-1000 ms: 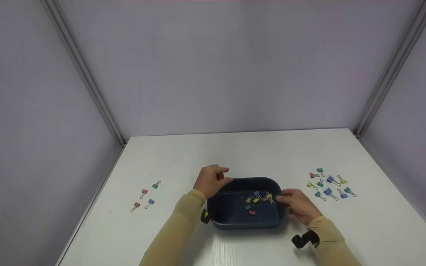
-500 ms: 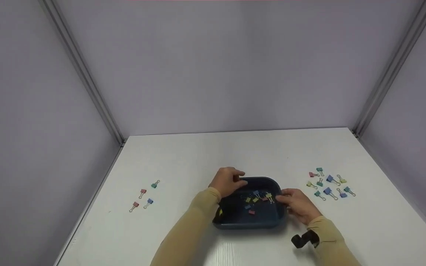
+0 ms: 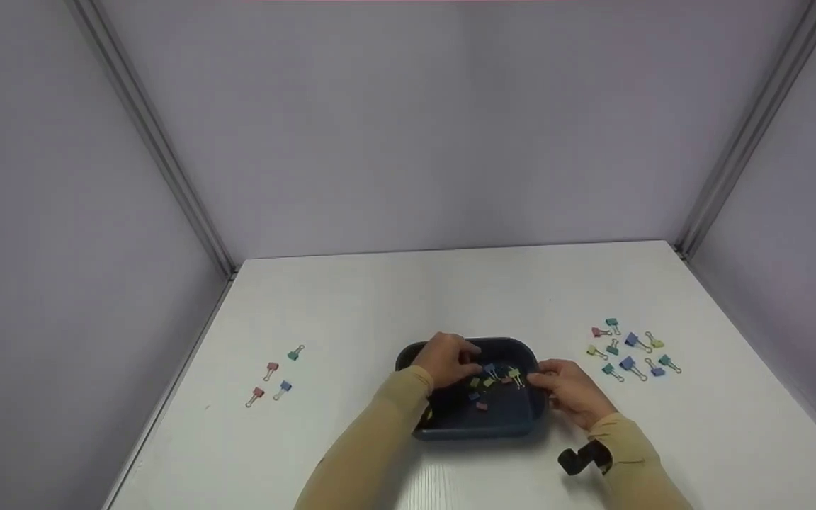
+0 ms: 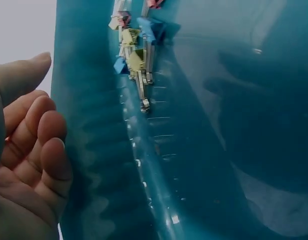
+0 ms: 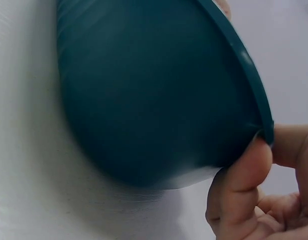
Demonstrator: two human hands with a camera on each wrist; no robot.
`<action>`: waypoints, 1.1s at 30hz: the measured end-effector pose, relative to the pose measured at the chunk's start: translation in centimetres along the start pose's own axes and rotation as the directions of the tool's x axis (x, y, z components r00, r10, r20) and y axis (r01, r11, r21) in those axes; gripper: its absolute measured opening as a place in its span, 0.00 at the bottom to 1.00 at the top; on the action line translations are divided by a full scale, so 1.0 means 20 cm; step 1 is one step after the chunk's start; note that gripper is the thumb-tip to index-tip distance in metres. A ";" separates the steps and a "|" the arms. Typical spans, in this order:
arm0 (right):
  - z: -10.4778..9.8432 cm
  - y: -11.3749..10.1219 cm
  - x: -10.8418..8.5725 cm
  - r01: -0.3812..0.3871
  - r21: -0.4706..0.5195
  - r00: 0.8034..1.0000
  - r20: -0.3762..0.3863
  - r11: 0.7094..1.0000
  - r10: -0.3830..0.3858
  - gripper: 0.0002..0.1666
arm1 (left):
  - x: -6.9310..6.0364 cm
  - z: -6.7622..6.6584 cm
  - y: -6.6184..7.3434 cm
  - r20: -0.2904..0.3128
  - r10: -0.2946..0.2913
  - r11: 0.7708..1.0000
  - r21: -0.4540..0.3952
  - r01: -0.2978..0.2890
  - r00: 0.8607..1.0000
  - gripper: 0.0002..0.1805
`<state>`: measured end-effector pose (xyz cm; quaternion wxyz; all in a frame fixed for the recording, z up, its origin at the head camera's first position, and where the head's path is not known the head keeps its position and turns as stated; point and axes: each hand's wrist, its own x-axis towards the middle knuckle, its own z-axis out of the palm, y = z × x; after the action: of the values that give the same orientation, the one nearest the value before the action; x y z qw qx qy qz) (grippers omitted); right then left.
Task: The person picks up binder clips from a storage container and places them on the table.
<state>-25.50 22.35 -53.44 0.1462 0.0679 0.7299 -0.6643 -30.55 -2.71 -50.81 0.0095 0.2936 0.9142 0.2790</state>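
A dark blue plastic bin (image 3: 479,432) sits on the table in the head view, looking teal in both wrist views. Several small binder clips lie loose inside it, among them a yellow binder clip (image 4: 136,60) and a blue binder clip (image 4: 151,31). My left hand (image 3: 445,361) is over the bin, just left of these clips. Its thumb stands apart from loosely bent fingers (image 4: 54,159), and it holds nothing. On the right side, my right hand (image 3: 569,393) pinches the bin's rim between thumb and fingers (image 5: 246,167).
Several coloured binder clips, one a blue clip (image 3: 632,341), lie scattered on the table to the right. Farther left is a smaller group with a green clip (image 3: 295,354) and a red clip (image 3: 271,367). Pale walls (image 3: 408,127) enclose the white table (image 3: 351,297).
My left hand has moved right from the bin's left edge, over the inside and closer to the clips. My right hand keeps its grip on the rim, and the bin stays in place.
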 end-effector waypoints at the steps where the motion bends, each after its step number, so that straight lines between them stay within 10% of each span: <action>1: 0.00 0.00 0.00 -0.003 -0.004 1.000 -0.002 1.000 0.003 0.18 | 0.01 0.01 0.00 0.010 0.005 1.000 0.008 -0.005 1.000 0.17; 17: 0.02 -0.01 -0.01 -0.021 -0.025 0.999 -0.025 0.999 0.020 0.21 | 0.06 0.13 0.00 0.198 -0.046 0.996 0.090 0.029 0.979 0.14; 33: 0.00 0.00 0.00 -0.002 -0.013 1.000 -0.021 1.000 0.002 0.22 | 0.10 0.17 -0.02 0.257 -0.053 0.996 0.084 0.032 0.965 0.12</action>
<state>-25.42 22.42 -53.47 0.1396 0.0745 0.7355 -0.6588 -31.73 -0.14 -53.58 0.1233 0.3081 0.9216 0.2014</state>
